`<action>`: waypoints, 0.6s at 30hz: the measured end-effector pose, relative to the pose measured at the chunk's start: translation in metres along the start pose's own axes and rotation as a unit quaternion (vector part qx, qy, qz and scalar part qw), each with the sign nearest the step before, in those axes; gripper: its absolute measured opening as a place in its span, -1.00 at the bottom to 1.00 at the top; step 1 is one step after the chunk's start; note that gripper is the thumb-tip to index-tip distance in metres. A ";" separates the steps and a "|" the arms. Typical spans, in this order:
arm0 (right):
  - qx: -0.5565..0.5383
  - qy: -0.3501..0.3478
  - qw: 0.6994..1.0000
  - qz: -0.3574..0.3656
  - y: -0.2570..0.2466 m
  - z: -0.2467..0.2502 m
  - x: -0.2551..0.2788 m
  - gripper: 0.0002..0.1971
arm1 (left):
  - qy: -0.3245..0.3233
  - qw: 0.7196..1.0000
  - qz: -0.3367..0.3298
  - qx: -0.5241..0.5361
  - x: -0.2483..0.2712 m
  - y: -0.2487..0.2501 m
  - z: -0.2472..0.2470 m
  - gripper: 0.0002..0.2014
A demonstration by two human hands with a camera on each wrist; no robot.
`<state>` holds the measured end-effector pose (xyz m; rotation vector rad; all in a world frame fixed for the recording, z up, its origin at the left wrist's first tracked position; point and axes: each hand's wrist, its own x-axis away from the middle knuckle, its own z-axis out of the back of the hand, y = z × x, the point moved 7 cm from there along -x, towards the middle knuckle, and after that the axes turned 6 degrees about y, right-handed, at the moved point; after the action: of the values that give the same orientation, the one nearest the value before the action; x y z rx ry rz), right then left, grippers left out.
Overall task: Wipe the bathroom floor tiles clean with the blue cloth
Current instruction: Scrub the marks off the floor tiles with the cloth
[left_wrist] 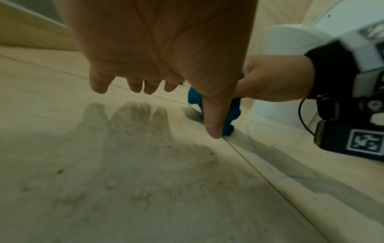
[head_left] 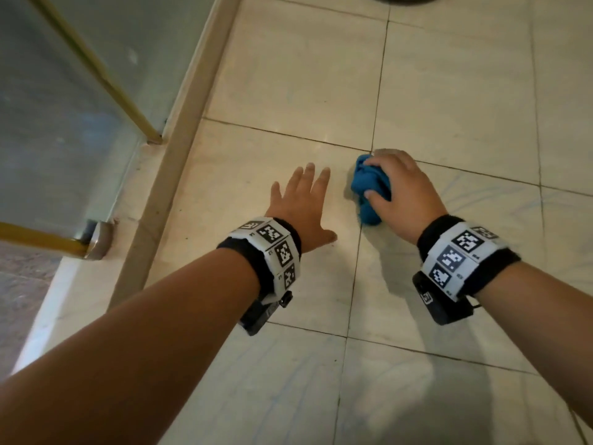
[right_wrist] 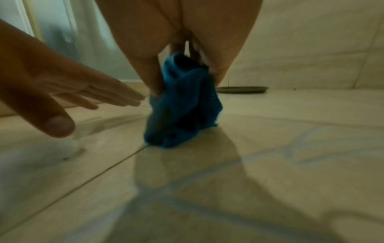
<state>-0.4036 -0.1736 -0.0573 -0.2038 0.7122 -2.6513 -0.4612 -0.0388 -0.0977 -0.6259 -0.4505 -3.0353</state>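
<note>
A crumpled blue cloth (head_left: 369,191) (right_wrist: 182,105) (left_wrist: 230,111) sits bunched on the pale floor tiles (head_left: 449,101), over a grout line. My right hand (head_left: 404,194) grips it from above, thumb on its near side and fingers curled over the far side. My left hand (head_left: 305,200) (left_wrist: 149,69) hovers flat just left of the cloth, fingers spread and straight, holding nothing; its shadow falls on the tile below. In the right wrist view the left hand (right_wrist: 68,92) reaches in from the left, apart from the cloth.
A raised beige threshold (head_left: 179,133) runs diagonally on the left, with a glass shower door and brass frame (head_left: 106,78) beyond it. A white toilet base (left_wrist: 280,69) stands to the right. A round floor drain (right_wrist: 242,89) lies further ahead. Dirt specks mark the tile (left_wrist: 124,180).
</note>
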 end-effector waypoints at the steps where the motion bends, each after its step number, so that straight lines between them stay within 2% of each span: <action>1: 0.021 -0.058 0.998 -0.008 0.001 -0.014 0.003 -0.44 | -0.019 1.000 0.003 -0.016 -0.001 0.000 -0.005 0.12; 3: 0.082 -0.152 0.985 -0.010 0.000 -0.039 0.016 -0.37 | -0.048 0.998 0.004 -0.029 -0.001 0.002 -0.016 0.21; 4: 0.109 -0.161 0.981 0.007 -0.003 -0.046 0.022 -0.40 | -0.061 0.997 0.008 -0.041 -0.001 0.003 -0.021 0.25; 6: 0.126 -0.135 0.982 0.045 -0.011 -0.051 0.026 -0.50 | -0.071 0.995 0.018 -0.063 -0.002 0.002 -0.027 0.30; 8: 0.100 -0.105 0.988 0.046 -0.014 -0.052 0.023 -0.57 | -0.066 0.996 0.020 -0.063 -0.003 0.002 -0.030 0.32; 10: 0.078 -0.080 0.994 0.019 -0.010 -0.049 0.014 -0.61 | -0.065 0.996 0.020 -0.064 -0.002 0.002 -0.030 0.32; 13: 0.086 -0.039 0.994 -0.061 0.000 -0.038 0.003 -0.62 | -0.075 0.994 0.020 -0.075 -0.004 0.004 -0.026 0.33; 15: 0.120 -0.056 0.989 -0.068 -0.002 -0.041 0.003 -0.60 | -0.091 0.992 0.028 -0.079 -0.003 0.006 -0.024 0.33; 18: 0.167 -0.112 0.979 -0.010 -0.005 -0.048 0.007 -0.61 | -0.110 0.990 0.036 -0.081 -0.007 0.008 -0.022 0.36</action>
<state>-0.4232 -0.1508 -0.0958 -0.4075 0.1880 -2.6604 -0.4622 -0.0532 -0.1175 -0.9678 -0.1784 -2.9675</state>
